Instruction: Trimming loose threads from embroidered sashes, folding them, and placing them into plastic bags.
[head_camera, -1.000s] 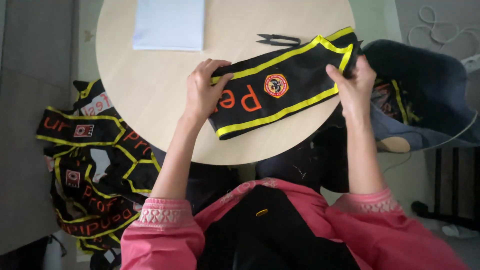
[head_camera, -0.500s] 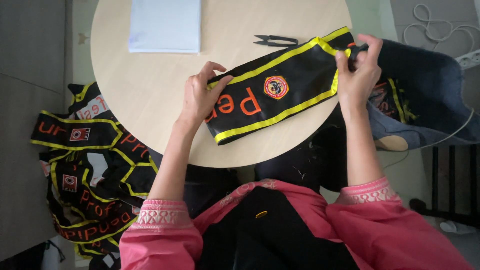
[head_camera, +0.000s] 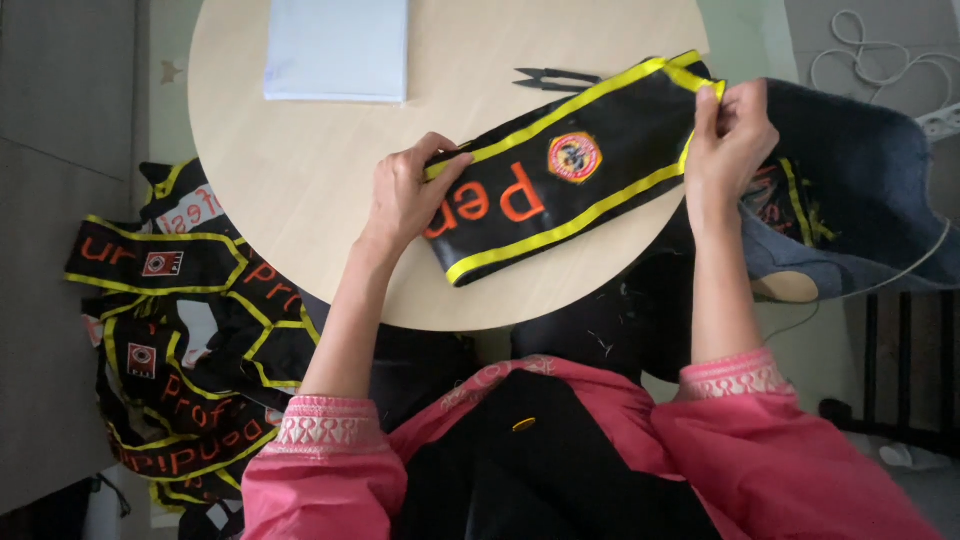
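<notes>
A black sash (head_camera: 590, 185) with yellow edging, orange letters and a round orange badge lies slanted across a round wooden table (head_camera: 300, 190). My left hand (head_camera: 410, 195) presses flat on its near left end, fingers over the letters. At the sash's far right end, past the table's rim, my right hand (head_camera: 730, 140) pinches the yellow edge. Small black thread snips (head_camera: 555, 78) lie on the table just beyond the sash.
A pale blue folded cloth or paper (head_camera: 338, 48) rests at the table's far side. Several similar black and yellow sashes (head_camera: 180, 320) are heaped on the floor at left. A dark bag or garment (head_camera: 860, 200) sits to the right, with a white cord (head_camera: 860, 60) behind it.
My right hand has shifted up to the sash's far right tip and now pinches its edge. My left hand stays pressed on the sash's left end.
</notes>
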